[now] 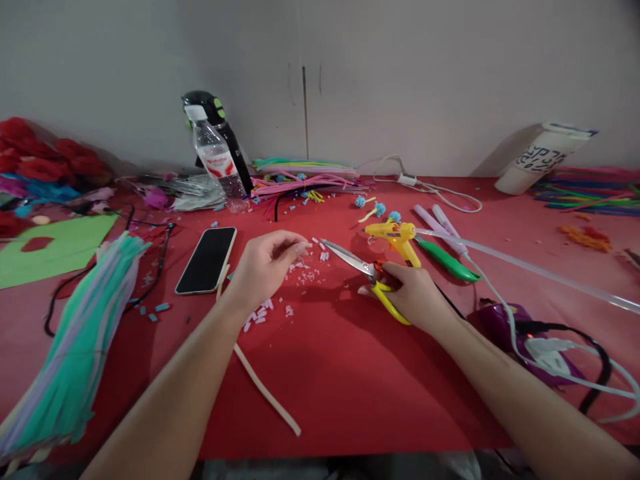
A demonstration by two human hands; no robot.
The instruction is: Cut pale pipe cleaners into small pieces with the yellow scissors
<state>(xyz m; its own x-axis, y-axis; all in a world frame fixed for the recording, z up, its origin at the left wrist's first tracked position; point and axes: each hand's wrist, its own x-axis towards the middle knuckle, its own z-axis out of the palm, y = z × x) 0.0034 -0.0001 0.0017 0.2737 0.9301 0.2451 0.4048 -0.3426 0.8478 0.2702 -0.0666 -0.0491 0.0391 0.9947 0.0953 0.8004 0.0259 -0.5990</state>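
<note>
My left hand (273, 263) is pinched at the fingertips around a small pale pink piece (308, 245). A few centimetres to its right, the scissors (353, 259) point toward it, their blades together or nearly so. My right hand (413, 293) grips their yellow and orange handles. Small pale pink bits (260, 315) lie scattered on the red table (320, 373) under and beside my left hand. A long cream strip (267, 390) runs out from beneath my left wrist toward the front edge.
A phone (207, 261) and a bundle of green and lilac stems (80, 347) lie left. A yellow glue gun (397, 240), green tool (447, 260) and purple power strip (530, 343) are right. Bottles (215, 157) and pink stems (310, 183) are behind.
</note>
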